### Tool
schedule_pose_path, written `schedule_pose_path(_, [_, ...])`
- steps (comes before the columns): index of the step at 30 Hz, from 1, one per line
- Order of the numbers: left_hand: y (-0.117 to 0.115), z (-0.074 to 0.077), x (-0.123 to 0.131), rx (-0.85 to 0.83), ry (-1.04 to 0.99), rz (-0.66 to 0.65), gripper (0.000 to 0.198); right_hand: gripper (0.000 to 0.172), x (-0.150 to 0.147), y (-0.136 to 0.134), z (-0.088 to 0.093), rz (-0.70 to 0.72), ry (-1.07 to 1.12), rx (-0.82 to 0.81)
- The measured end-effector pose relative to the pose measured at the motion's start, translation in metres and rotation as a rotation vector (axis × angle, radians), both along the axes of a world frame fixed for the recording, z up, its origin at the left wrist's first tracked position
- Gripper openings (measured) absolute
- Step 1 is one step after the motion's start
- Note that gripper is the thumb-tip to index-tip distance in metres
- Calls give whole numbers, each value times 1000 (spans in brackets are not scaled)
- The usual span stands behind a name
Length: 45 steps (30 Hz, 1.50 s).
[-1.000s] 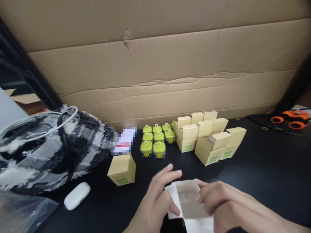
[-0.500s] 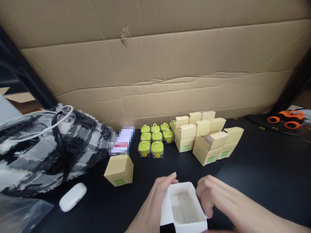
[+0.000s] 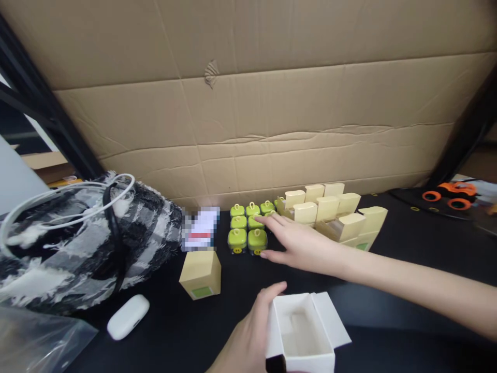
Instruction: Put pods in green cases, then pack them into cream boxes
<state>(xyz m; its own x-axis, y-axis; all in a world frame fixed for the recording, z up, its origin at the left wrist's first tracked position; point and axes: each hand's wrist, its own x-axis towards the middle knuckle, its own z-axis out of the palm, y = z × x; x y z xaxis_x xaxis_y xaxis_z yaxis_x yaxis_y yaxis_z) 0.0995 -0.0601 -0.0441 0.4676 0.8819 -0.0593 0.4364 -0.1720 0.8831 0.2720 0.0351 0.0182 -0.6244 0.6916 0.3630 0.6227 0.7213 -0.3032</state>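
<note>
My left hand [image 3: 254,329] holds a white box [image 3: 305,331] at the bottom centre, its top uncovered, its inside bare and a flap out to the right. My right hand [image 3: 293,241] reaches over the small green-lidded containers [image 3: 237,239], fingers apart around the front right one [image 3: 257,241]; whether it touches that lid is unclear. The containers stand in rows, each with a loop on top. Just right of them are several cream boxes [image 3: 367,228] with raised flaps, partly hidden by my right hand and forearm.
A closed cream box [image 3: 201,274] and a white case [image 3: 128,317] lie left of centre. At the left are a shaggy black-and-white bundle [image 3: 155,233] with cables and a plastic bag [image 3: 42,336]. An orange toy car [image 3: 452,194] stands far right; cardboard [image 3: 272,103] walls the back.
My right hand has left the white box and moved up and left to the green-lidded containers. The box's right flap now sticks outward. The view has shifted slightly.
</note>
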Motion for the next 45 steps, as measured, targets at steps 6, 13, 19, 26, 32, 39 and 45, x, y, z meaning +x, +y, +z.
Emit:
schedule_pose_path(6, [1, -4, 2, 103, 11, -24, 83, 26, -23, 8, -20, -64, -85, 0])
schedule_pose_path(13, [3, -34, -2, 179, -9, -10, 92, 22, 8, -15, 0, 31, 93, -69])
schedule_pose_path(19, [3, -49, -4, 215, -170, -56, 96, 41, 38, -68, 14, 121, 387, -109])
schedule_pose_path(26, [0, -38, 0, 308, -127, -69, 84, 28, 41, -96, 6, 204, 247, 71])
schedule_pose_path(32, [-2, -31, -2, 258, -128, -70, 86, 13, 35, -89, -1, 210, 121, 23])
schedule_pose_path(39, [0, -40, -2, 368, -170, -41, 82, 36, 48, -91, -12, 170, 100, 63])
schedule_pose_path(45, [6, -18, -16, 741, -303, 203, 42, 43, 71, -86, -37, 199, 372, 214])
